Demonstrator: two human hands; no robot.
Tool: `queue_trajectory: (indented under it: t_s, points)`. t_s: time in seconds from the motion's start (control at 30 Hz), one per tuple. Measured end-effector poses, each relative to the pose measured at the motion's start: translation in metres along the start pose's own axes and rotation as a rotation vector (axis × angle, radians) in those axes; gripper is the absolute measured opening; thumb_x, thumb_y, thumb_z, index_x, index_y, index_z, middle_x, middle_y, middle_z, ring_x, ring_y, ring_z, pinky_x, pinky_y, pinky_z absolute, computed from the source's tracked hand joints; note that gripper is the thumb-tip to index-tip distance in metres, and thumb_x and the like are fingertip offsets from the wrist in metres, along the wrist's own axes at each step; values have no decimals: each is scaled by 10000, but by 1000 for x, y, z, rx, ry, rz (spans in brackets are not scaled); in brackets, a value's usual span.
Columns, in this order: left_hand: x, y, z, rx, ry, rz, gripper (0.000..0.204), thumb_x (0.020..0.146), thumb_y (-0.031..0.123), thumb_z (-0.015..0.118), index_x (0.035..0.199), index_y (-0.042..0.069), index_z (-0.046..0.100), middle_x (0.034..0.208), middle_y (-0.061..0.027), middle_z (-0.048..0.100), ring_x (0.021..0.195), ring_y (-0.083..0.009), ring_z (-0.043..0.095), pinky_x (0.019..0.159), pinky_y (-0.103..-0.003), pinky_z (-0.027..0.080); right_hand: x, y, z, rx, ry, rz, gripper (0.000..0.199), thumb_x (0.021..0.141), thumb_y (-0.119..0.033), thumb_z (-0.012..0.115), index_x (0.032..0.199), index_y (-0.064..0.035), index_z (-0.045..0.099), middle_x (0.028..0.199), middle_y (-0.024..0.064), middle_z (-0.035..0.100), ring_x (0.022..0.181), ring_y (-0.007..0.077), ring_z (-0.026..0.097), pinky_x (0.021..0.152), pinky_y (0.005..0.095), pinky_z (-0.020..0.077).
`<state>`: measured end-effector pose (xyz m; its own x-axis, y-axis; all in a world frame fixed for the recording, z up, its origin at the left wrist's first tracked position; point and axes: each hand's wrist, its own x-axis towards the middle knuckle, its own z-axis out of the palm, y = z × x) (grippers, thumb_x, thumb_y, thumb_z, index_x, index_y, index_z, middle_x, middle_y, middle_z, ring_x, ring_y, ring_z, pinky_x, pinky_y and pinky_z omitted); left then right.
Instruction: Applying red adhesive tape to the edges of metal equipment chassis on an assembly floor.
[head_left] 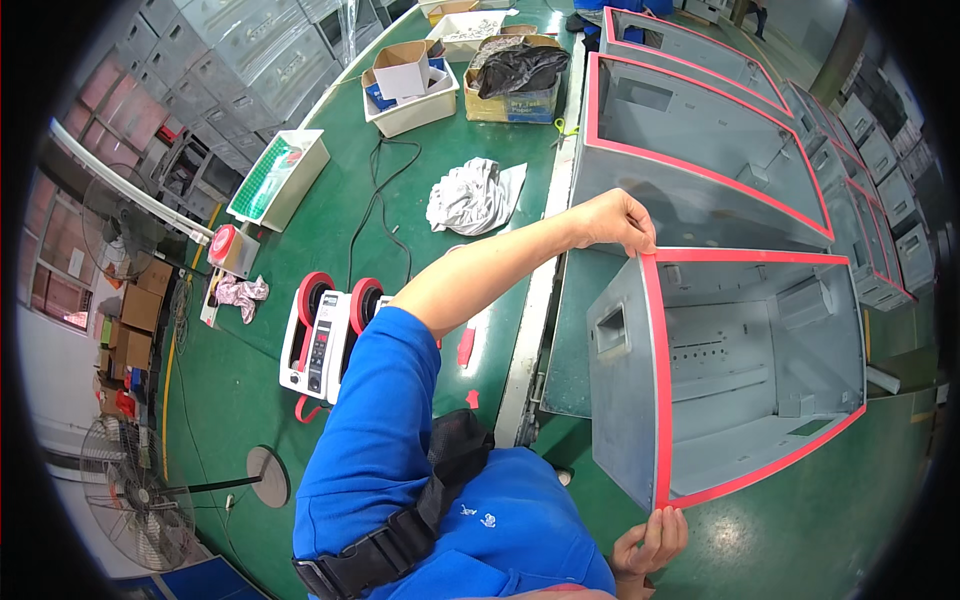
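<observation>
A grey metal cabinet (625,400) lies with its open side up at the right, and red tape (660,370) runs along its rim. My left hand (615,222) reaches across to the far left corner, thumb and fingers pinched on the tape's end. At the near left corner my right hand (650,545) has its fingers curled against the tape's other end. Inside the cabinet are slots, small holes and a bracket. The right forearm is mostly hidden below my blue sleeve and body.
A white tape dispenser (322,345) with red rolls stands on the green table (450,270). Beyond it are a white cloth (475,198), a bin (412,110) and a cardboard box (515,105). More red-edged cabinets (700,130) stand behind. A fan (135,495) stands at lower left.
</observation>
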<state>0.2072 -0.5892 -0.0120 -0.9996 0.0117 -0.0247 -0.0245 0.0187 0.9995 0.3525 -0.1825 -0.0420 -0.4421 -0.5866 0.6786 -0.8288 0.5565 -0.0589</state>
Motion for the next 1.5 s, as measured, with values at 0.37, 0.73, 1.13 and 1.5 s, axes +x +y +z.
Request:
queue_trajectory:
  t_s: [0.37, 0.73, 1.13, 1.5]
  points:
    - [-3, 2, 3, 18, 14, 25, 53, 692, 17, 669, 694, -12, 625, 757, -61, 618, 636, -107, 560, 574, -223, 463, -1, 1, 1, 7, 9, -1, 253, 757, 65, 442, 994, 40, 528, 1026, 164, 516, 948, 318, 507, 766, 413, 456]
    - [-4, 2, 5, 127, 33, 51, 57, 698, 17, 665, 709, -7, 615, 762, -51, 617, 649, -106, 568, 593, -225, 477, -3, 0, 1, 12, 16, 8, 277, 770, 66, 436, 1031, 44, 526, 1028, 167, 526, 948, 333, 523, 806, 427, 453]
    - [-12, 0, 4, 39, 143, 31, 272, 796, 56, 595, 1040, -22, 503, 805, -89, 608, 700, -133, 596, 622, -238, 498, 1, 1, 3, 50, 49, 9, 259, 760, 69, 443, 1002, 42, 531, 1024, 159, 521, 943, 324, 519, 788, 426, 455]
    - [-16, -14, 18, -187, 255, -45, 264, 860, 201, 554, 970, -33, 606, 909, -94, 614, 752, -112, 574, 652, -240, 507, 0, 9, 7, 26, 89, -15, 195, 781, -8, 459, 956, 18, 541, 990, 135, 526, 915, 265, 496, 703, 388, 435]
